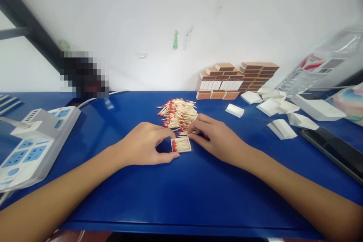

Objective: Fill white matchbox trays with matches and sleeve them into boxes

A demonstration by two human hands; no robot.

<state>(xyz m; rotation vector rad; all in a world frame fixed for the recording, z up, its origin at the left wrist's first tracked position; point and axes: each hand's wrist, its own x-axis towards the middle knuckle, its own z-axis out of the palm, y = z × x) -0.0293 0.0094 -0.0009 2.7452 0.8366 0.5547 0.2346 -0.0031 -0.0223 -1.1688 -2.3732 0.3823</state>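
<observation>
A small white matchbox tray [181, 144] half filled with red-tipped matches lies on the blue table [176, 193]. My left hand [146, 143] curls around the tray's left end, thumb below and fingers above it. My right hand [215, 136] rests at the tray's right side, its fingertips pinched on a few matches at the near edge of the loose match pile [178, 115]. The pile lies just behind the tray.
Stacked brown matchboxes [235, 77] stand against the wall at the back right. Several empty white trays [272, 106] are scattered to the right, beside a white box [317, 106] and a dark phone [331, 151]. A white and blue power strip [34, 143] lies at the left.
</observation>
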